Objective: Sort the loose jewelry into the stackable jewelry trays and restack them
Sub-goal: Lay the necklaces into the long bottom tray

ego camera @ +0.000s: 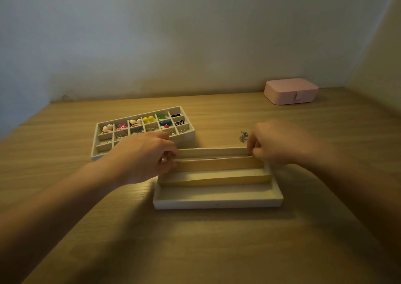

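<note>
Fingers (168, 153) of the left hand (145, 153) are curled and pinching something small and pale at the left end of the long-slot tray (217, 203), while the right hand (275, 142) pinches with its fingertips (249, 147) at the right end of the same far slot. Between the two hands a faint dark line runs along that slot, which I take to be a thin chain (212, 157) being laid out straight, though blur keeps me from being sure. This tray sits in the middle of the desk (195, 251), and its two nearer slots look bare. To the far left stands the grid tray (94, 140), with many of its small compartments already holding colourful earrings (148, 119) and other small bits, so that part of the sorting looks well advanced. One loose silver piece (243, 135) lies on the desk just beyond the right hand and is not yet put away. A closed pink box (290, 90) sits at the far right. The two trays stand side by side, so the restacking is not yet done.
</note>
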Tool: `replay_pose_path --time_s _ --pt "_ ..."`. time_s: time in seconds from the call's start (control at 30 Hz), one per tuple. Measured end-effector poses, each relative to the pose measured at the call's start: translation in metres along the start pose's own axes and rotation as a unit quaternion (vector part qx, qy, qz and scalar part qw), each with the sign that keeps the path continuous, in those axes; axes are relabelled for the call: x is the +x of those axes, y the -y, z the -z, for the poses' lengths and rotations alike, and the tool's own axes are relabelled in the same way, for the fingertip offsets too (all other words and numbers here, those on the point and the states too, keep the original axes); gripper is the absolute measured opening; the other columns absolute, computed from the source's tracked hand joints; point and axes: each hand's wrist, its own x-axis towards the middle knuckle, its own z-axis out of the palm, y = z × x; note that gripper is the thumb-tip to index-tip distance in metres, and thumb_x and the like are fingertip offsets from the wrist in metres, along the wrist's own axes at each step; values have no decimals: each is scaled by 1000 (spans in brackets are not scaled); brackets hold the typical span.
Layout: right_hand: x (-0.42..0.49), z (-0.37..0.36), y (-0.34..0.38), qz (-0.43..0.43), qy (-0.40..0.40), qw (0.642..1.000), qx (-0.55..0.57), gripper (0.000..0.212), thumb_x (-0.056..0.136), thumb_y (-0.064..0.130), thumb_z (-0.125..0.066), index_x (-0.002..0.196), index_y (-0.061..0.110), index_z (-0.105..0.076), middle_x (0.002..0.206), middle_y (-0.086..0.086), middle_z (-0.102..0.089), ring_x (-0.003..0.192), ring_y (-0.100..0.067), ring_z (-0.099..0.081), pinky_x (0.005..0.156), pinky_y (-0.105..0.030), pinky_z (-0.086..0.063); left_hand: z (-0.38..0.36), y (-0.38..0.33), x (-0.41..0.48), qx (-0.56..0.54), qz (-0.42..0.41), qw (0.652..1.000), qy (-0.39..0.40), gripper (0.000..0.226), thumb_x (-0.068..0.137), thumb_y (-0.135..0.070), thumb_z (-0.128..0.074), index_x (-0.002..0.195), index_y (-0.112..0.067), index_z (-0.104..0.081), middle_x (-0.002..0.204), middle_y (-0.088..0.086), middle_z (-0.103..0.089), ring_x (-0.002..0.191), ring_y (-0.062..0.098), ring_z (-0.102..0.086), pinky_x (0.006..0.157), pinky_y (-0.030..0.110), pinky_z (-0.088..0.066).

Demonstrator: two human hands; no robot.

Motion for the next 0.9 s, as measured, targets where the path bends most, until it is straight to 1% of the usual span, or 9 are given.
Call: replay_pose_path --time_s 0.07,0.13,0.27,0.4,0.5,0.57,0.77,0.83,0.9 --pt "-6 -1 -2 7 25 1000 -11 16 91 29 -62 99 32 -75 99 10 -69 91 -13 -63 79 -37 -58 -6 -1 -3 -26 42 999 12 24 92 -44 -64 114 -37 -69 106 -16 -62 90 4 -58 78 29 -57" --pt "-9 -5 -5 4 33 999 -9 12 90 30 -65 97 33 -75 95 11 -68 90 -12 -63 79 -38 -59 -11 -3 -5 -64 85 994 10 18 90 -36 -68 108 -35 -71 96 -15 -67 84 5 -60 76 31 -58" --pt "-10 -17 -9 2 2 1000 18 5 86 26 -69 87 29 -73 85 11 -66 82 -10 -61 75 -39 -59 -16 -7 -6 -107 134 985 -2 16 86 -24 -71 101 -27 -75 89 -10 -70 82 9 -64 75 35 -58" --pt "-12 -24 -13 -10 8 999 50 5 82 24 -73 85 28 -72 83 10 -65 79 -10 -62 72 -35 -58 -16 -8 -4 -118 137 983 12 15 86 -22 -72 100 -26 -75 85 -12 -67 77 4 -60 70 25 -55" --pt "-10 -26 -18 -13 19 997 71 3 80 26 -74 83 27 -73 78 11 -66 75 -8 -62 70 -35 -57 -16 -7 -2 -123 135 983 19 15 85 -20 -73 98 -26 -75 79 -15 -63 71 1 -58 61 16 -47" --pt "-9 -25 -20 -7 30 996 78 6 80 26 -75 78 29 -70 76 11 -65 73 -6 -60 70 -35 -56 -15 -7 -2 -127 136 982 15 14 85 -19 -74 96 -26 -74 74 -17 -60 67 0 -56 57 12 -41" --pt "-9 -24 -23 10 53 995 83 21 80 27 -77 70 35 -60 75 13 -60 72 -4 -57 61 -25 -46 -16 -7 -2 -145 146 978 23 14 84 -20 -75 94 -29 -73 70 -17 -58 64 2 -56 52 12 -39" --pt "-9 -25 -24 13 52 995 81 22 80 28 -77 69 35 -59 75 12 -60 71 -3 -57 59 -23 -44 -16 -8 -2 -145 143 979 24 14 84 -20 -74 94 -31 -71 70 -17 -57 64 2 -56 52 12 -38" --pt "-10 -23 -24 18 73 994 83 18 83 30 -77 74 36 -63 77 12 -61 71 -3 -57 58 -20 -41 -15 -8 -4 -150 140 978 37 17 85 -20 -74 95 -34 -69 72 -16 -58 67 3 -57 53 14 -41"
